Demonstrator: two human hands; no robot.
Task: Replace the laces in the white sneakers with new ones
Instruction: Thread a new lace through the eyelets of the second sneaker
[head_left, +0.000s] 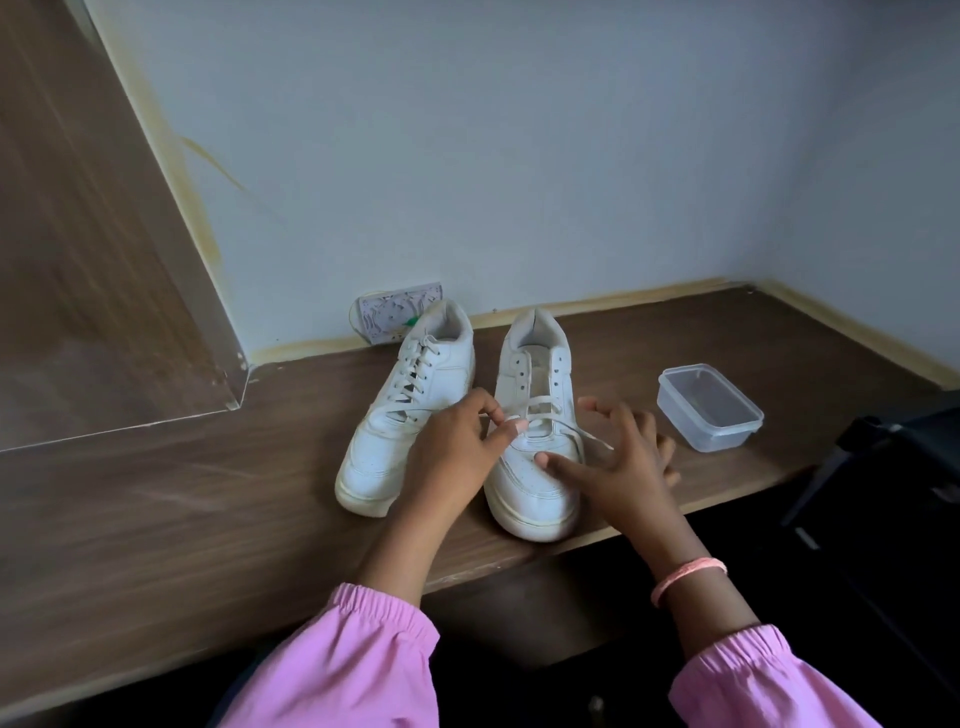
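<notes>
Two white sneakers stand side by side on a brown wooden desk (156, 519), toes toward me. The left sneaker (410, 405) is laced most of the way up. The right sneaker (535, 457) has a white lace (540, 402) only through its lowest eyelets, and the upper eyelets are bare. My left hand (457, 447) pinches the lace over the lower part of the right sneaker. My right hand (623, 462) hovers over that shoe's right side with fingers spread; its thumb touches the toe area. A loose lace end (597, 441) trails out beneath it.
A clear plastic container (709, 408) without a lid sits to the right of the shoes. A small patterned packet (395, 317) leans against the pale wall (519, 156) behind the left sneaker. A dark object (893, 467) stands past the desk's right end.
</notes>
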